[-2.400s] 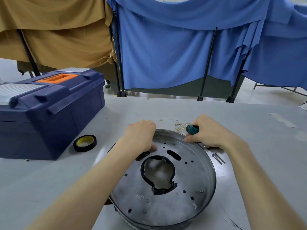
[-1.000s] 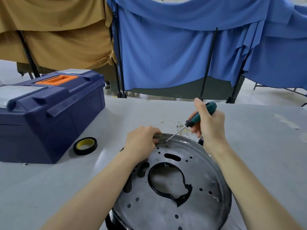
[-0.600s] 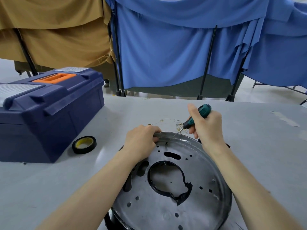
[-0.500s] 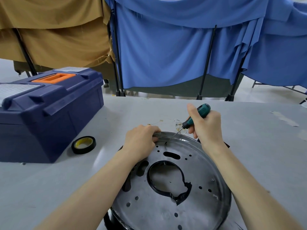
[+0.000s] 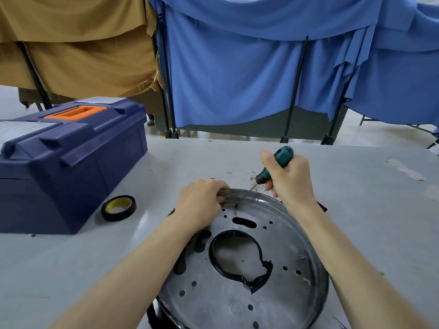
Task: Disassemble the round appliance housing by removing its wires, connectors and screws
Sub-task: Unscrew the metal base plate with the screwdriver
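Note:
The round metal housing (image 5: 280, 288) lies on the grey table, its perforated plate facing up, with a black-rimmed opening (image 5: 237, 255) in the middle. My left hand (image 5: 202, 205) grips the housing's far rim. My right hand (image 5: 289, 179) is closed around a green-handled screwdriver (image 5: 276, 165). Its thin shaft slants down to the left, and the tip rests on a small screw (image 5: 236, 206) just inside the far rim. Thin loose wires and small connectors (image 5: 237, 173) lie on the table right behind the housing.
A dark blue toolbox (image 5: 71, 157) with an orange handle stands at the left. A roll of black tape (image 5: 118, 208) lies between it and the housing. Blue and tan cloths hang on black stands behind the table's far edge.
My right hand lifted the screwdriver upright and brought its tip down to the screw by the far rim. The housing shifted toward me and to the right. In the last half second almost nothing moved.

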`<state>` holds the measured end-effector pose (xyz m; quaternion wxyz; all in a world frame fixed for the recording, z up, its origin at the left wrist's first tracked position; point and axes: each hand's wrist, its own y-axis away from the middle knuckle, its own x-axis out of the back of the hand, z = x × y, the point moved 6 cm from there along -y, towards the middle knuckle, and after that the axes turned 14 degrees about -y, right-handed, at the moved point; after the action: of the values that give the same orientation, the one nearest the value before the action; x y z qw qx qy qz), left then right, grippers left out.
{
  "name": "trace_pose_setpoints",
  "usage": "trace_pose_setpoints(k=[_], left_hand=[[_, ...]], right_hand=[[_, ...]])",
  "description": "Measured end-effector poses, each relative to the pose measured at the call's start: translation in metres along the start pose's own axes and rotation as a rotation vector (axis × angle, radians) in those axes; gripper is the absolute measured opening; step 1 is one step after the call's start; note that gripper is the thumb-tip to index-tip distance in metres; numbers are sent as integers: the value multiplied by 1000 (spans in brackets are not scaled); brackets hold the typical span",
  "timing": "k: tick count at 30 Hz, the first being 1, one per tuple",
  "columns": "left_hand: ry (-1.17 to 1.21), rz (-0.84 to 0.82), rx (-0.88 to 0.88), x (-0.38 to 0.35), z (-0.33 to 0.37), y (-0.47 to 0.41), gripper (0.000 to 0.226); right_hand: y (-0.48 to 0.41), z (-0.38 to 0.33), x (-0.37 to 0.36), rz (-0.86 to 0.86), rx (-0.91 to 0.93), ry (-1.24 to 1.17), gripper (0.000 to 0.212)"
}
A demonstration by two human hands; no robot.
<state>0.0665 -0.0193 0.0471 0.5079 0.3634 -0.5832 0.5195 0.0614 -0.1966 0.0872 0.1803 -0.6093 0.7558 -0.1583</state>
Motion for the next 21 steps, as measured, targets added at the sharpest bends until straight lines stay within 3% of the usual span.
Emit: trace_pose_setpoints(k=[4, 7, 11, 14, 17, 21], left_hand=[[253, -157, -77, -1, 6, -3, 46], [539, -141, -174, 12, 26, -3, 56], [830, -4, -238, 37, 46, -7, 30], [794, 72, -209, 41, 52, -12, 12], [798, 126, -214, 39, 54, -13, 13], [911, 180, -98, 35, 39, -15, 12]], right_hand=[[0, -9, -11, -118, 28, 88, 56], [-1, -14, -16, -176, 17, 138, 65], [-2, -17, -18, -221, -34, 230, 65], [-7, -19, -14, -248, -91, 411, 77], [-12, -18, -13, -253, -99, 490, 87], [-20, -17, -12, -216, -39, 379, 63]])
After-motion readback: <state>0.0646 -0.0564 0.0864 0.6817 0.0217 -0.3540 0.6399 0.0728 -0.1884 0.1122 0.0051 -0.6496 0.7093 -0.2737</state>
